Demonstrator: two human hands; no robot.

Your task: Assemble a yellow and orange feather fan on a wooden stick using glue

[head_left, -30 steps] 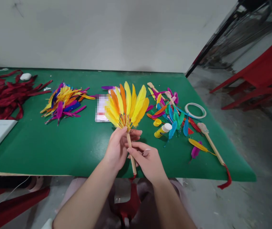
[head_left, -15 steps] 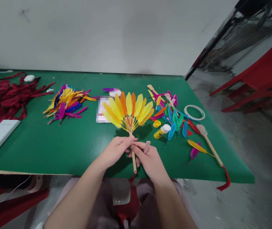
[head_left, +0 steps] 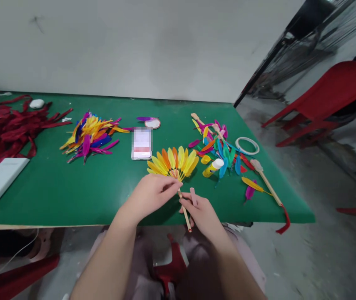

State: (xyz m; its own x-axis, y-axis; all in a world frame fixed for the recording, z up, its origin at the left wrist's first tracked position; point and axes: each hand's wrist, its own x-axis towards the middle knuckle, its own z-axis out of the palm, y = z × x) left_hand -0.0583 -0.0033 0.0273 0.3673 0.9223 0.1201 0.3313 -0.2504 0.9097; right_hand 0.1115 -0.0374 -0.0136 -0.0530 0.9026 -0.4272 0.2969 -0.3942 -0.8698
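Observation:
A fan of yellow and orange feathers [head_left: 174, 161] spreads from the top of a thin wooden handle [head_left: 186, 216] near the table's front edge. My left hand [head_left: 157, 191] is closed around the handle's upper part, just below the feathers. Lower down, my right hand [head_left: 200, 211] pinches the same handle, and a small pinkish stick [head_left: 193, 196] stands up between its fingers. A yellow glue stick [head_left: 212, 168] with a white end lies right of the fan, beside a yellow cap [head_left: 205, 159].
Loose coloured feathers [head_left: 226, 152], a tape ring [head_left: 247, 146] and a tasselled wooden stick [head_left: 270, 183] lie to the right. A phone [head_left: 142, 143], a feather pile [head_left: 95, 135], dark red strips [head_left: 9, 129] and a white box [head_left: 1, 181] are leftward.
The fan has come lower and closer, its handle tilting more to the right at the bottom. My left hand has moved up over the feather base. The view has shifted slightly.

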